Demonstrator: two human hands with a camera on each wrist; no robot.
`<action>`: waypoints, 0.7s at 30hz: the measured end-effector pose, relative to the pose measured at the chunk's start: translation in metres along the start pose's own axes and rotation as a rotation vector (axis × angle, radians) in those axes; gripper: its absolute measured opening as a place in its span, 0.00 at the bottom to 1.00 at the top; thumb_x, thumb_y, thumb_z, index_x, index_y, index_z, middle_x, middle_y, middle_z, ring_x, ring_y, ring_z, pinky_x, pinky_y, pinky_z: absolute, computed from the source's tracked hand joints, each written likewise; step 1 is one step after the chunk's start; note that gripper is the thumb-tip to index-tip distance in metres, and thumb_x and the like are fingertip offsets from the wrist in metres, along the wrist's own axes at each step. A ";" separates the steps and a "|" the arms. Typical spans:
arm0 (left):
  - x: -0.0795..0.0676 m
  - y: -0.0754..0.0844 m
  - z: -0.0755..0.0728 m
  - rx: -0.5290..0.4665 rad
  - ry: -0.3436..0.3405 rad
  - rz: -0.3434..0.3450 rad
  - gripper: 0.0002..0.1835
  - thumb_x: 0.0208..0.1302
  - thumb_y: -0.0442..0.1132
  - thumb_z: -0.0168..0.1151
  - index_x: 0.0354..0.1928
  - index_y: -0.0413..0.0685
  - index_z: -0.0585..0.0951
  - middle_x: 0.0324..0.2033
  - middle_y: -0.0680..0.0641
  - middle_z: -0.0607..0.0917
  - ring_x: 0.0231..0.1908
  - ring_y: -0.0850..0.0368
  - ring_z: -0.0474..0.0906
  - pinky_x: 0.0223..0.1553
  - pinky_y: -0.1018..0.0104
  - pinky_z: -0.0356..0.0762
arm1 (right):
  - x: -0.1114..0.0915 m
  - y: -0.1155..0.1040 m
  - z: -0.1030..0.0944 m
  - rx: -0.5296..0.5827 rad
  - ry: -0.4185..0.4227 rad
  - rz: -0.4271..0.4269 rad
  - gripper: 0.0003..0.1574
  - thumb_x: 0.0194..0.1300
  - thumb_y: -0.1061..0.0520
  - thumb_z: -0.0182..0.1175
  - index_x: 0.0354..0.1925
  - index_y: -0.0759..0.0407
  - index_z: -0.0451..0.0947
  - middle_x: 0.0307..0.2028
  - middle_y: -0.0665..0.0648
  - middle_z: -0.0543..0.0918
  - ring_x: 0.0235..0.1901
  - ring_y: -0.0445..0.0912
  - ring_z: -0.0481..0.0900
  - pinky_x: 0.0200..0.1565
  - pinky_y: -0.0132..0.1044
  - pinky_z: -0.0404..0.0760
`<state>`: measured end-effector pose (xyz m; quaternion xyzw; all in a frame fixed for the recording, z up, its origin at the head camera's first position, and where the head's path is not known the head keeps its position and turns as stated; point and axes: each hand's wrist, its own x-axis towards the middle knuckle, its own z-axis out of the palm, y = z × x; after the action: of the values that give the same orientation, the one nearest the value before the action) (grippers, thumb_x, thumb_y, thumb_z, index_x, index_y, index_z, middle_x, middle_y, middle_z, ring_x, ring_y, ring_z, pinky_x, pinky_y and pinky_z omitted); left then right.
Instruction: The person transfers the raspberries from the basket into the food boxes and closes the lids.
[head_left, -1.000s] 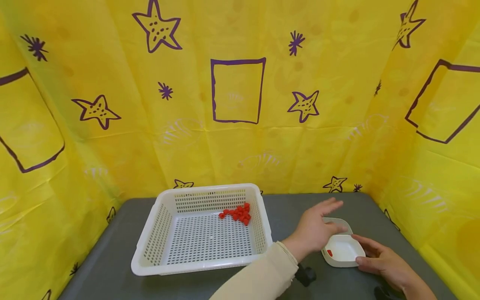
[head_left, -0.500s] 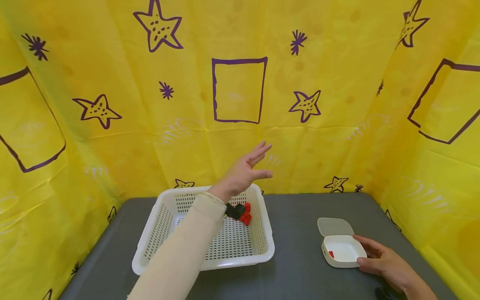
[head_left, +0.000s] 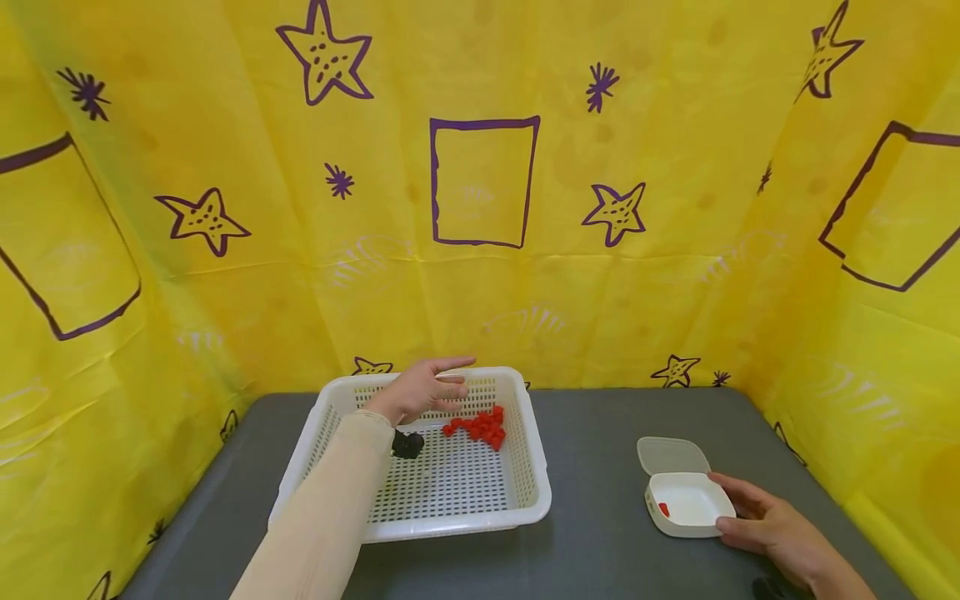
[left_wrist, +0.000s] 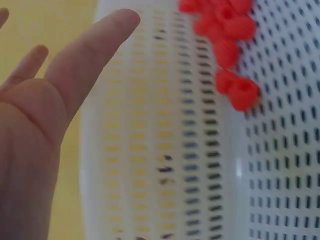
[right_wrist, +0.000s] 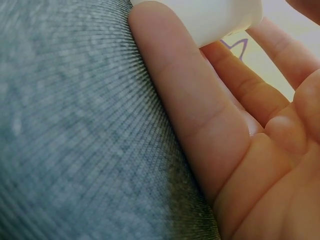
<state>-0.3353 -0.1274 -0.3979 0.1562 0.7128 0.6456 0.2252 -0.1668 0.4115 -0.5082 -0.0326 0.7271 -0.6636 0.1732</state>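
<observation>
My left hand (head_left: 423,392) hovers over the back of a white perforated plastic basket (head_left: 450,530), its fingers extended and holding nothing. Small rounded red pieces (head_left: 483,428), some with a hole in them, lie piled in the basket's back right part, just right of that hand. In the left wrist view, the thumb (left_wrist: 95,55) points toward the pile (left_wrist: 225,30). On the right, my right hand (head_left: 780,529) grips the right side of a small white box (head_left: 699,500) between thumb and fingers. Its translucent lid (head_left: 672,456) is flipped back. One red piece (head_left: 663,509) lies inside.
Both containers stand on a dark grey table (head_left: 592,500), with the box to the right of the basket. A yellow patterned cloth (head_left: 480,308) encloses the back and sides. A black wrist device (head_left: 407,444) hangs under the left wrist, inside the basket's outline.
My left hand has moved from above the box leftward, rising past the basket's back, then lowering over the basket. My right hand keeps its grip on the box.
</observation>
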 end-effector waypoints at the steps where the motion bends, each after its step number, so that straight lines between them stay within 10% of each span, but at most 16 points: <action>1: 0.001 -0.006 -0.002 0.012 0.002 -0.016 0.34 0.65 0.31 0.66 0.72 0.50 0.69 0.69 0.36 0.68 0.67 0.41 0.65 0.57 0.41 0.70 | 0.000 0.000 0.000 -0.001 0.003 0.001 0.30 0.71 0.62 0.60 0.64 0.32 0.74 0.56 0.37 0.72 0.51 0.39 0.77 0.52 0.42 0.79; 21: -0.002 -0.051 -0.010 0.394 0.131 -0.151 0.20 0.61 0.27 0.68 0.55 0.48 0.86 0.56 0.44 0.81 0.45 0.47 0.81 0.43 0.52 0.83 | 0.000 0.002 0.000 -0.017 0.021 -0.006 0.31 0.70 0.61 0.61 0.67 0.39 0.72 0.59 0.44 0.72 0.51 0.42 0.77 0.52 0.44 0.79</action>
<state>-0.3358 -0.1432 -0.4472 0.1011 0.8480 0.4838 0.1914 -0.1663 0.4117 -0.5099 -0.0295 0.7343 -0.6583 0.1634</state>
